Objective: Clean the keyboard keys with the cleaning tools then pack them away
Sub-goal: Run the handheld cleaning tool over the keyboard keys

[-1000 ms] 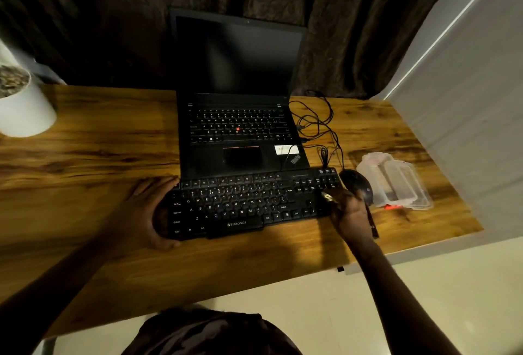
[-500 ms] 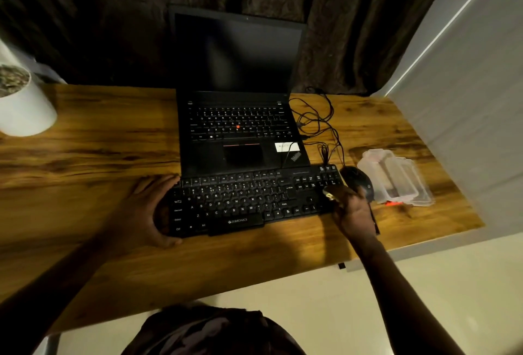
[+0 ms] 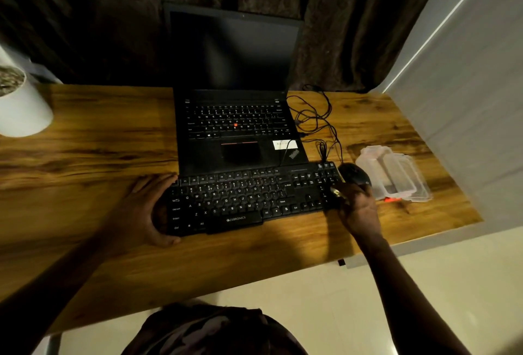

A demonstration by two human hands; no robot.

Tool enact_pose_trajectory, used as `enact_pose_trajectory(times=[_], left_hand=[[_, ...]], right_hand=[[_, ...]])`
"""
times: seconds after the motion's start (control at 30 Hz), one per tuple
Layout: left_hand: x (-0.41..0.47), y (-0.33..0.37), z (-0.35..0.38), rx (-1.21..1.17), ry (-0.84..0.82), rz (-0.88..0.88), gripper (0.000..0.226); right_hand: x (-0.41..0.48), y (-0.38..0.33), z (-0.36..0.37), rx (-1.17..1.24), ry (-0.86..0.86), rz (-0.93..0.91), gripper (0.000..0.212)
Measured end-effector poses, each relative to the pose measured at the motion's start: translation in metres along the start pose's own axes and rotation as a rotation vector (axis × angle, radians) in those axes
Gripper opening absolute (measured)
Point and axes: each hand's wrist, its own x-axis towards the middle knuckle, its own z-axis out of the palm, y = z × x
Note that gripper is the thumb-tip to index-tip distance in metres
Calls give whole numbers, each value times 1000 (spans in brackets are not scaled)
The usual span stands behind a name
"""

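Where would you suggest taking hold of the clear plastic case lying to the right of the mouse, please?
Probably from above, across its narrow width, pinching the two long walls of the clear plastic case. It lies flat on the desk, with its long axis running away from the person. The mouse crowds its left wall, so coming from the right seems easier.
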Motion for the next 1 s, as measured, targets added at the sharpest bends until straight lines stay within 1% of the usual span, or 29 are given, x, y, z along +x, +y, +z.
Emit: enact_pose_trajectory(times=[0.07, 0.13, 0.23, 0.3, 0.37, 0.5, 0.57, 0.7, 0.77, 0.83, 0.87, 0.93, 1.0], left_hand=[[0, 0, 0, 5, -4, -2, 140], [0, 0, 0, 4, -5, 2, 140], [-1, -1, 0, 10, -5, 5, 140], [-1, -2, 1, 12, -3, 7, 140], [0, -1, 1, 13, 1, 17, 140], [-1, 2, -1, 4, 24, 24, 138], [-1, 2, -1, 5, 29, 27, 138], [-1, 2, -1, 24, 27, 25, 139], [-1, 3, -1, 21, 22, 22, 139], [-1, 4, -2, 27, 18, 38, 138], [-1, 3, -1, 31, 20, 47, 138], [-1, 3, -1, 27, 21, 42, 138], [-1, 3, -2, 24, 25, 32, 139]], right_hand=[[1, 13, 2, -14, 5, 89, 49], [-1, 10, 2, -22, 11, 96, 51], [-13, -15, 3, 8, 69, -32, 46], [-19, -25, 4, 28, 69, -120, 48], [-20, -23, 2, 14, 75, -146, 48], [-13, -2, -4, -34, 134, -76, 49], [-15, -4, -5, -41, 140, -77, 49], [-25, -25, -1, 16, 219, -236, 45], [-28, -27, -1, 3, 183, -281, 45], [-24, -15, -1, -12, 165, -250, 40], [-22, -9, -3, -13, 165, -199, 39], [-20, 0, -4, -4, 168, -103, 42], [-21, 0, -2, 0, 179, -76, 45]])
